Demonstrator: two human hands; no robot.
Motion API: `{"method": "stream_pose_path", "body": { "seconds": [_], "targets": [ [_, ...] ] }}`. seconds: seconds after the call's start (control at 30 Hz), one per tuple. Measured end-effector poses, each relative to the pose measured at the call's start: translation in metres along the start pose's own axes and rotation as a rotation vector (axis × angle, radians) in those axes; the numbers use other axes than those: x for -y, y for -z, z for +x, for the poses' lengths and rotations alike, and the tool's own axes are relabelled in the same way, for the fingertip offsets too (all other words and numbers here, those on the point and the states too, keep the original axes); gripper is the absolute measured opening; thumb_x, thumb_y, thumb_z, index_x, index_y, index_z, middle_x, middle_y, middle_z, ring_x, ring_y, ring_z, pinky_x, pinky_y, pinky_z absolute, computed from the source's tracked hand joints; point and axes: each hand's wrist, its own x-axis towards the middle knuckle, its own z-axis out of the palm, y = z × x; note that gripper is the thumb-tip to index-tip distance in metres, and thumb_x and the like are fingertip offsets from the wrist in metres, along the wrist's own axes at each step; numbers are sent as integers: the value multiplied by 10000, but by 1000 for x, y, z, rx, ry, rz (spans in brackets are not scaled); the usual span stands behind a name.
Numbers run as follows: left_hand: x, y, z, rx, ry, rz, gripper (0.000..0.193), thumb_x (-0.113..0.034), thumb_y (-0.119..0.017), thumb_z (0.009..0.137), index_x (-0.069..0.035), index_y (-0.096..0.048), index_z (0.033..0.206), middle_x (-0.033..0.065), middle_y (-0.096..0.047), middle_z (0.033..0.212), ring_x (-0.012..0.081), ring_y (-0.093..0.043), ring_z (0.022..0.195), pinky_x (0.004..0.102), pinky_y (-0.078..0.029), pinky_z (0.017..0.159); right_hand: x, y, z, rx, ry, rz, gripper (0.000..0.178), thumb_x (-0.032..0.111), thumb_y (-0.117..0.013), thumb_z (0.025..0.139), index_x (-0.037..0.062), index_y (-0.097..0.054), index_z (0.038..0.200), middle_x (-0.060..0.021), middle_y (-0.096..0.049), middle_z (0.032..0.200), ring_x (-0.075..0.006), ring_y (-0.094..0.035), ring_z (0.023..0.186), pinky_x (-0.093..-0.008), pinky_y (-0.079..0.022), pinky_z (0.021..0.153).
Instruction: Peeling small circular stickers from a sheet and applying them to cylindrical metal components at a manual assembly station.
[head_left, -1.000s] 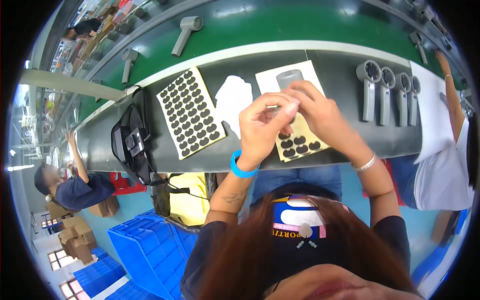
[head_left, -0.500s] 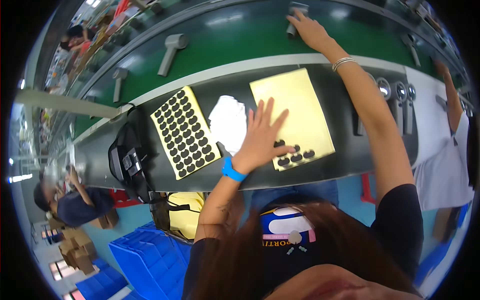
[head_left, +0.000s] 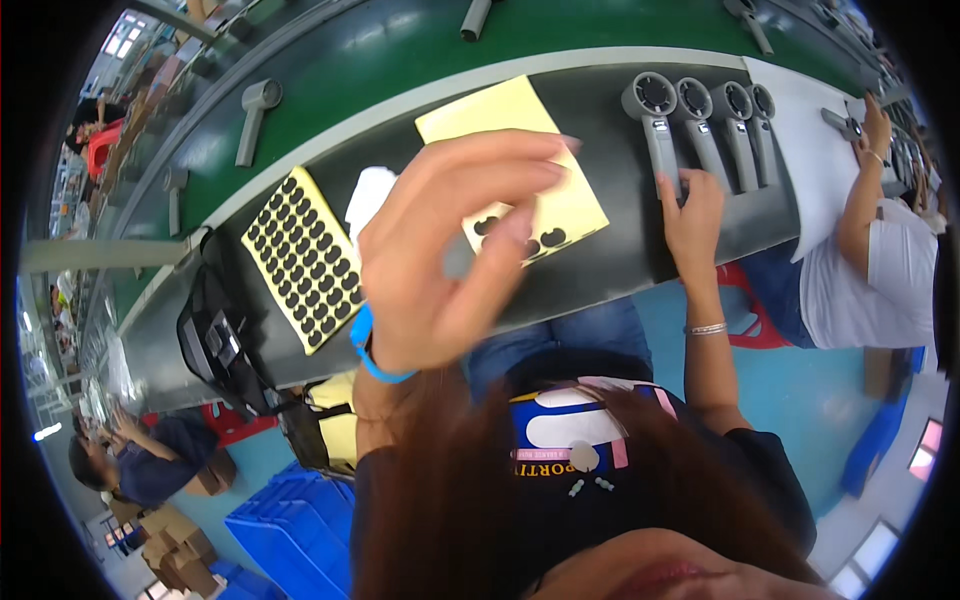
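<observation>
1. Head view: the left hand (head_left: pixel 440 260) is raised off the worktop (head_left: pixel 620 240) toward the camera, thumb and forefinger drawn close in a loose pinch, the other fingers spread. Whether a black sticker sits between the fingertips cannot be told; nothing is clearly seen there.
2. The right hand (head_left: pixel 692 205) is laid on the handle of the leftmost grey handheld fan (head_left: pixel 655 120), fingers curled over it, near the worktop's front edge. Four such fans are lined up toward the right end of the worktop.
3. The nearly used-up yellow sticker sheet (head_left: pixel 525 160) lies at the middle of the worktop, with a few black stickers (head_left: pixel 535 240) left along its front edge. A full sticker sheet (head_left: pixel 300 255) lies toward the left end, and white peeled backing (head_left: pixel 365 195) between the two.
4. Judged from this, the fan would best be gripped low on its handle and lifted clear of its neighbours, which stand just beside it.
5. A sticker, if one is carried, should be held by its rim only, so the adhesive is kept clean, and pressed flat from one side.
6. The remaining stickers on the middle sheet should be used up before the full sheet is started.
</observation>
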Motion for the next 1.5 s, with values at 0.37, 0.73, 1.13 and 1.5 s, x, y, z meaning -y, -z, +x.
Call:
{"method": "stream_pose_path", "body": {
  "seconds": [0.37, 0.73, 1.13, 1.5],
  "targets": [
    [-138, -14, -48, -81, -58, 223, 82, -44, -650, 764, -105, -674, 814, 102, -658, 956, 234, -631, 795, 330, -527, 639, 62, 31, 52, 0, -71, 664, 333, 45, -697, 837, 13, -580, 1148, -51, -616, 944, -76, -589, 794, -225, -485, 685],
    [15, 34, -36, 136, 314, 534, 386, -230, -729, 813, 25, -588, 1067, 111, -649, 814, 231, -639, 710, 371, -515, 675, 169, 76, 53, 270, 278, 1216, 299, 34, -680, 827, 12, -612, 1117, -71, -650, 1024, -151, -619, 871, -243, -482, 732],
    [112, 38, -81, -199, 1143, -725, 296, -216, -607, 911, 36, -509, 1030, 183, -667, 973, 211, -682, 706, 304, -573, 583, 163, -28, -26, 462, 244, 630, 162, 47, -661, 819, 16, -598, 964, -112, -562, 914, -250, -600, 737, -339, -493, 643],
    [114, 42, -80, -198, 1174, -764, 369, -253, -614, 906, 71, -539, 1066, 190, -659, 1027, 202, -680, 706, 305, -574, 603, 166, -18, -18, 517, 119, 760, 92, -2, -631, 832, 19, -584, 909, -99, -549, 882, -213, -569, 716, -294, -472, 652]
  ]
}}
